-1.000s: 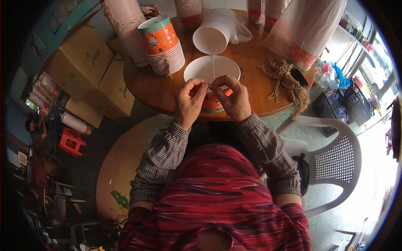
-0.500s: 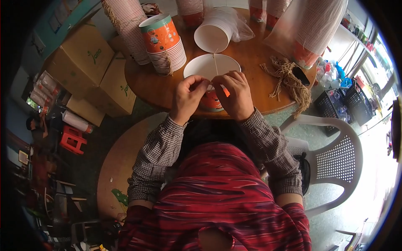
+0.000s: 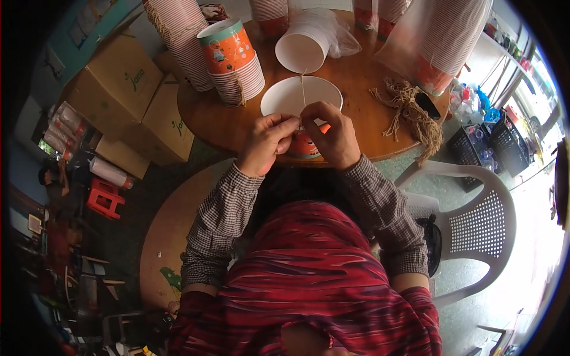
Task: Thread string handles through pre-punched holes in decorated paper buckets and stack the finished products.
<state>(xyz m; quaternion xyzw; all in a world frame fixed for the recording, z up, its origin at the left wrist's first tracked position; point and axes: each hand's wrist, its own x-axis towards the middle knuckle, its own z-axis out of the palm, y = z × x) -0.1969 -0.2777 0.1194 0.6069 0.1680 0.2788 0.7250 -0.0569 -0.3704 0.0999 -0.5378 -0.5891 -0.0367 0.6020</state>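
An orange paper bucket [image 3: 303, 146] with a white inside stands at the near edge of the round wooden table [image 3: 368, 133]. Across its mouth runs a thin beige cord [image 3: 303, 92], from the far rim to my fingers at the near rim. My left hand [image 3: 264, 143] pinches the cord at that rim. Close beside it, my right hand [image 3: 337, 136] has thumb and forefinger together on the cord as well. The fingers hide the cord's near end and any knot there. A bundle of loose beige cords [image 3: 407, 113] lies to the right, with a dark oval object [image 3: 426, 107] on it.
Stacked paper buckets [image 3: 233, 62] stand at the back left, and a plastic-wrapped stack [image 3: 448, 50] at the back right. Another bucket [image 3: 301, 52] lies tipped behind mine. A white plastic chair [image 3: 503, 228] is on my right; cardboard boxes [image 3: 119, 89] are on the left.
My left hand's fingers have shifted from a curled pinch to a flatter one, pointing right at the cord. My right fingers have curled slightly; the bucket stays in place.
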